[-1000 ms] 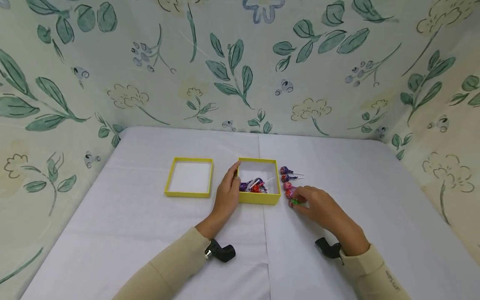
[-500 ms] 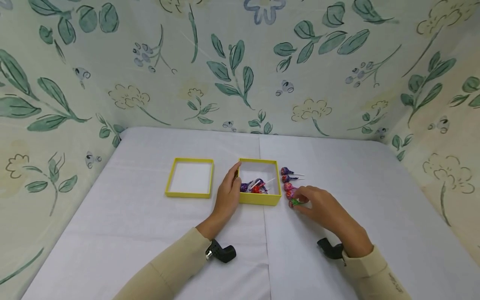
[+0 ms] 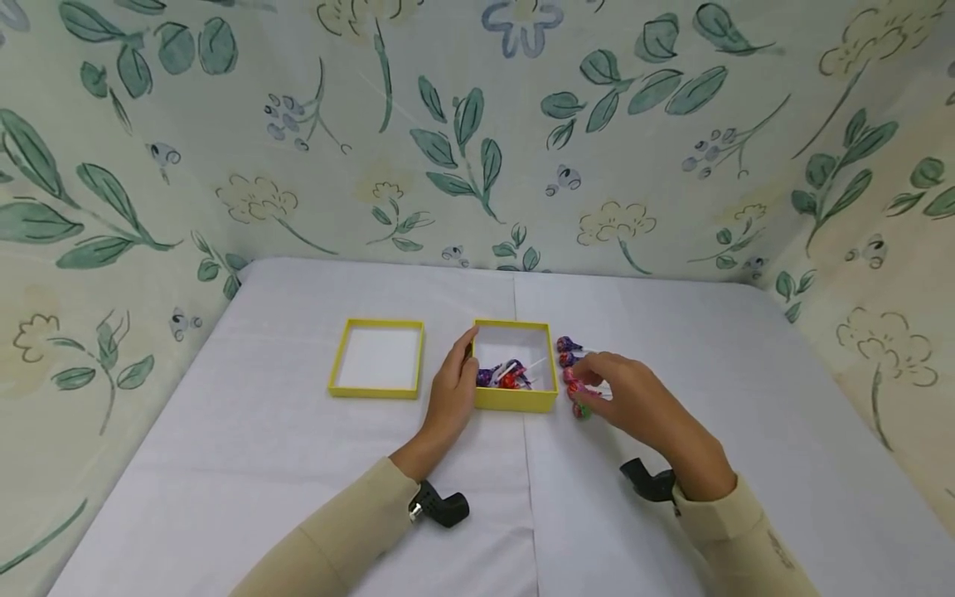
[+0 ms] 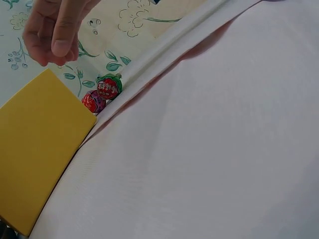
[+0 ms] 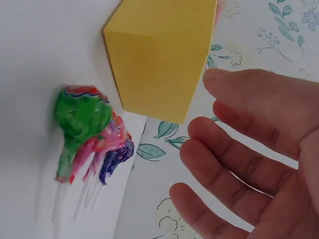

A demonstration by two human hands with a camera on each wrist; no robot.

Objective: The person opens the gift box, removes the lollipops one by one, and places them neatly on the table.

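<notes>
In the head view my left hand (image 3: 448, 385) rests along the left wall of a yellow box (image 3: 515, 401), its fingers extended. Several lollipops in purple and red wrappers (image 3: 510, 375) lie inside the box at the near end. Along its right side runs a row of wrapped lollipops: purple ones (image 3: 569, 343) farthest, pink ones in the middle and a green one (image 5: 82, 117) nearest. My right hand (image 3: 630, 398) is above this row, overlapping the pink ones in the head view. In the right wrist view its fingers (image 5: 224, 154) are loosely bent, with nothing between them.
A yellow-rimmed lid (image 3: 375, 393), white inside, lies left of the box on the white tablecloth (image 3: 313, 497). Patterned fabric walls (image 3: 448, 207) with leaves and flowers stand behind and at both sides.
My right hand has let go of the green lollipop and moved up and slightly away, over the pink ones. The left hand stays at the box; the head view tilts slightly.
</notes>
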